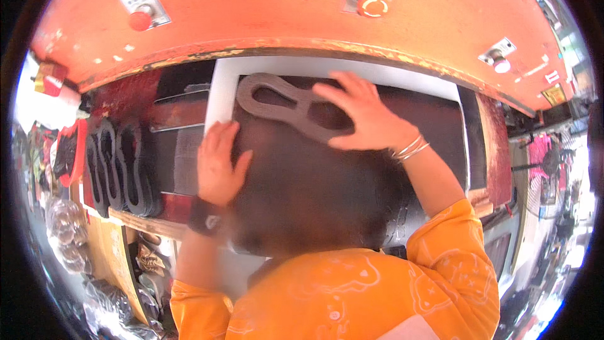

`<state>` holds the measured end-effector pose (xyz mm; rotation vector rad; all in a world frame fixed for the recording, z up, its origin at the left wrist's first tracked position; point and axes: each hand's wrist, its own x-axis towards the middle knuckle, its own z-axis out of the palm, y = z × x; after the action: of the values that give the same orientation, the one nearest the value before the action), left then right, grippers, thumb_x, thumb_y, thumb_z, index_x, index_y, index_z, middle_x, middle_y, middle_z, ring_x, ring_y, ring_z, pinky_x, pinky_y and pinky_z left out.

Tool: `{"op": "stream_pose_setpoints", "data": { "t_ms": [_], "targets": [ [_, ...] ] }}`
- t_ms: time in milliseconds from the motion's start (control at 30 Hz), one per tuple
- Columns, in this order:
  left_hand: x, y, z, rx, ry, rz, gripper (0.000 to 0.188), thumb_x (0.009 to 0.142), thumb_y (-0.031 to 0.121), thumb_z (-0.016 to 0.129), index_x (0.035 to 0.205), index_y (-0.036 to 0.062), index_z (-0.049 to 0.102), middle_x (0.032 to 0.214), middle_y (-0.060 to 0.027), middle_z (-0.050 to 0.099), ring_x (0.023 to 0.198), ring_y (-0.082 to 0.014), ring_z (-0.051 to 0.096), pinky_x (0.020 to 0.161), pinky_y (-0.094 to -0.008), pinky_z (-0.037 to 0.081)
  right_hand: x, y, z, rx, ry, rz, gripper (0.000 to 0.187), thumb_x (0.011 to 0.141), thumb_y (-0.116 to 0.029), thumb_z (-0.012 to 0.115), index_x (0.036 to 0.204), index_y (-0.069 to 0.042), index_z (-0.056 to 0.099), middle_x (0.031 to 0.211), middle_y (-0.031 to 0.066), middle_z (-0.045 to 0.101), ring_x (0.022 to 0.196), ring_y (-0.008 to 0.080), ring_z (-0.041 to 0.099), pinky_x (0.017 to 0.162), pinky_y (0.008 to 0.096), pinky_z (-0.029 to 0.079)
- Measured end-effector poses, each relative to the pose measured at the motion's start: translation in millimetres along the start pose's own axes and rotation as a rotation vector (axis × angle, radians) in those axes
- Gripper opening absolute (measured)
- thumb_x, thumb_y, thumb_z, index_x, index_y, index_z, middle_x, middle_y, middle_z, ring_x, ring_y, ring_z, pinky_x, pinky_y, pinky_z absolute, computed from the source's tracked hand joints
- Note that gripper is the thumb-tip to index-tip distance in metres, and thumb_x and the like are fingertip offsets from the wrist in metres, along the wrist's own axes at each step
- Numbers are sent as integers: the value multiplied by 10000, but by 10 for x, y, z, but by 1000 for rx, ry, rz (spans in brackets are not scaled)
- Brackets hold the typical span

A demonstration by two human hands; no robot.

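Observation:
A grey sole-shaped frame (274,111) with long openings lies on a dark sheet (434,129), near the sheet's far edge. My right hand (368,113) spans the frame's right end, thumb along the near side and fingers by the far side, partly hiding it. At the sheet's left edge, my left hand (218,162) rests flat, thumb apart from the fingers and nothing held. A white board (217,97) shows from under the sheet. A dark blurred shape hides the sheet's near middle part.
An orange machine beam (251,6) crosses the far side, bearing a red button (140,21) and a yellow-ringed knob (374,4). Several dark sole-shaped pieces (129,170) lie stacked at left, beside a red container (74,151). Clear plastic bags (66,233) are lower left.

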<state>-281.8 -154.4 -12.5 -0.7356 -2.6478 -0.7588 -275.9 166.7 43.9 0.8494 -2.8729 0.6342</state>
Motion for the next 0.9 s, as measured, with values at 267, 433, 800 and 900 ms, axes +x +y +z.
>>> {"op": "stream_pose_setpoints", "data": {
  "t_ms": [267,433,800,900],
  "targets": [
    [736,-450,257,-158,-118,97,863,671,206,812,1399,51,374,1356,-218,445,1263,-375,408,1050,-440,341,-807,296,-107,48,69,312,672,685,-197,759,1292,-56,507,1333,142,484,1294,332,381,1096,459,262],
    [918,-424,350,-140,-116,103,898,626,190,835,1394,66,387,1321,-185,495,1234,-348,449,1040,-427,350,-733,364,198,-45,310,286,509,650,-218,812,1095,-45,635,1182,98,573,1180,296,477,1004,431,349],
    [1039,-489,399,-118,-107,87,874,651,176,820,1393,48,376,1305,-201,500,1227,-354,460,1025,-429,364,-619,436,115,-93,297,299,454,662,-189,799,1064,-44,645,1110,93,599,1114,292,520,980,415,375],
    [860,-449,267,-353,-128,-102,799,697,133,782,1382,23,386,1315,-204,495,1230,-338,463,1036,-417,357,-830,543,-145,-124,565,365,374,738,-161,749,1074,-35,642,1126,96,603,1127,289,517,1011,407,358]
  ]
}}
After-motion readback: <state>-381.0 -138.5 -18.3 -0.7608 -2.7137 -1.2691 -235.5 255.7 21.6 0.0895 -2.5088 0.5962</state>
